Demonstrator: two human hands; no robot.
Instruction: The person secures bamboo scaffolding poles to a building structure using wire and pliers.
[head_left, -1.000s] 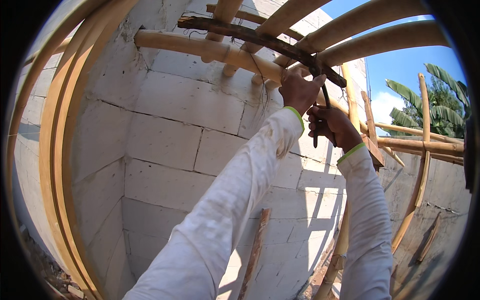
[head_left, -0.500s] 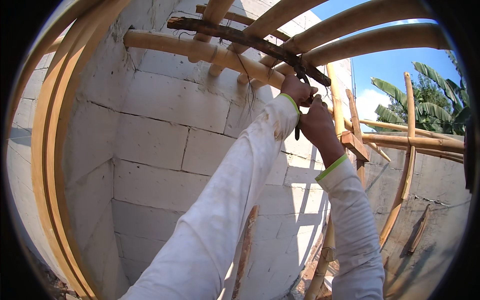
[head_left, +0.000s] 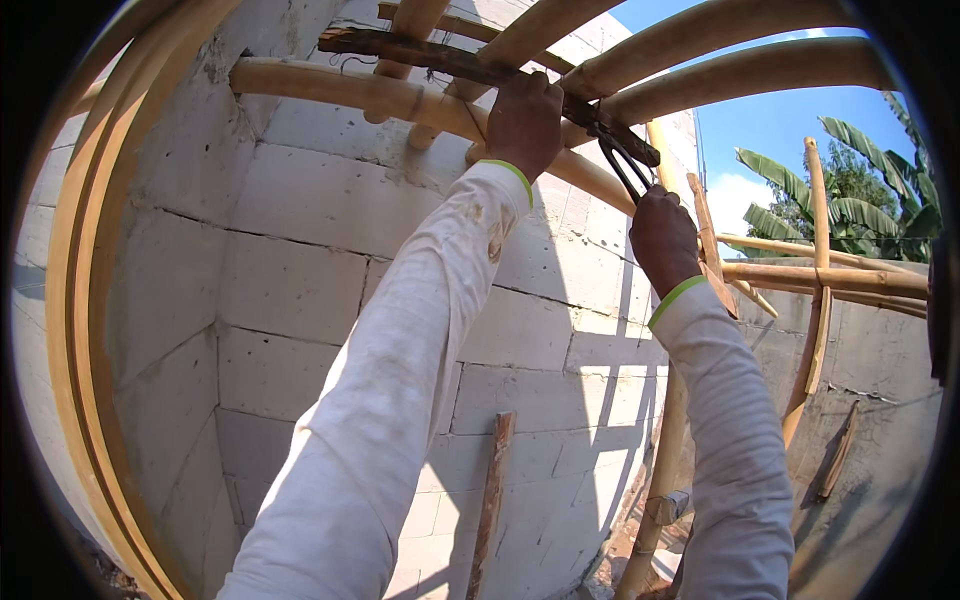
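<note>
Overhead, my left hand (head_left: 525, 125) is closed around a dark, rough wooden strip (head_left: 400, 46) that crosses several bamboo poles. My right hand (head_left: 663, 240) grips the handles of black pincers (head_left: 622, 162), lower and to the right. Their two handles stand slightly apart. The pincers' jaws point up at the strip's right part, near a thin wire. Whether the jaws bite the wire is too small to tell. Just below the strip runs a thick bamboo pole (head_left: 350, 88), partly behind my left hand.
A pale block wall (head_left: 300, 280) rises in front. At left stands a yellowish wooden frame (head_left: 85, 320). Bamboo uprights (head_left: 660, 480) and crosspieces (head_left: 830, 280) stand at right, before a grey wall (head_left: 880, 420). A narrow board (head_left: 492, 500) leans against the block wall.
My left hand has left the pincers, moved up and left, and taken hold of the dark strip. My right hand has shifted slightly right and down, and the pincers' handles now show apart.
</note>
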